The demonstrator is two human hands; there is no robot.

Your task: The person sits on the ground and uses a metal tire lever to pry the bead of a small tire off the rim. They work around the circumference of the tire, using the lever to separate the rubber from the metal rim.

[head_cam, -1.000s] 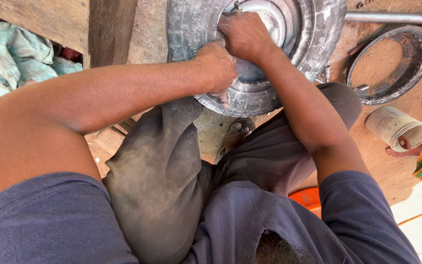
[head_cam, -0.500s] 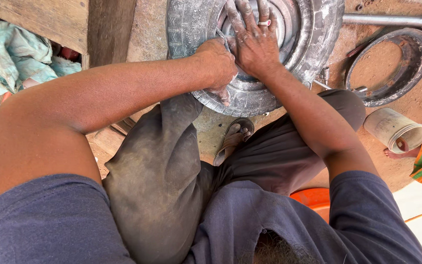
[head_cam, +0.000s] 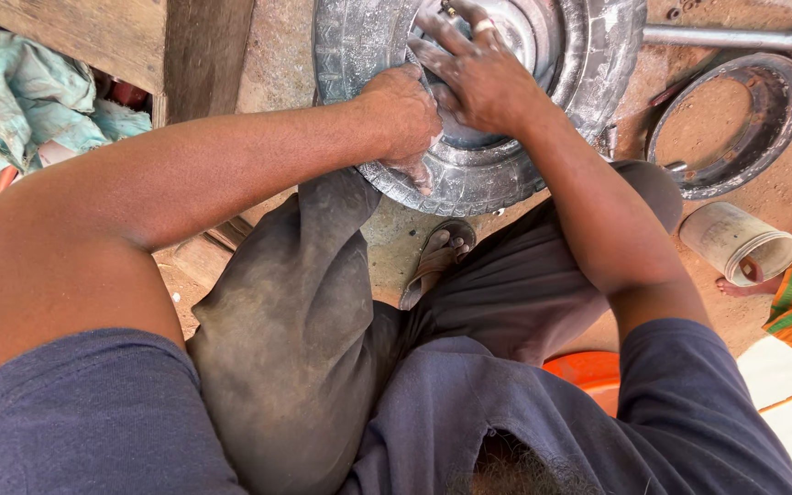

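Dirt floor (head_cam: 277, 73) — one tyre (head_cam: 350, 55), seemingly two hands (head_cam: 442, 96).

One small tyre (head_cam: 469, 174) lies on the ground, with one metal wheel rim (head_cam: 543, 37) inside it. Two hands are on it: one left hand (head_cam: 405, 110) and one right hand (head_cam: 478, 78), the right wearing one ring (head_cam: 484, 26). Beside it lie one loose metal ring (head_cam: 735, 124), one steel bar (head_cam: 726, 38) and one white plastic cup (head_cam: 740, 243). One sandalled foot (head_cam: 437, 261) shows below the tyre. One teal cloth (head_cam: 20, 96) lies at the left.
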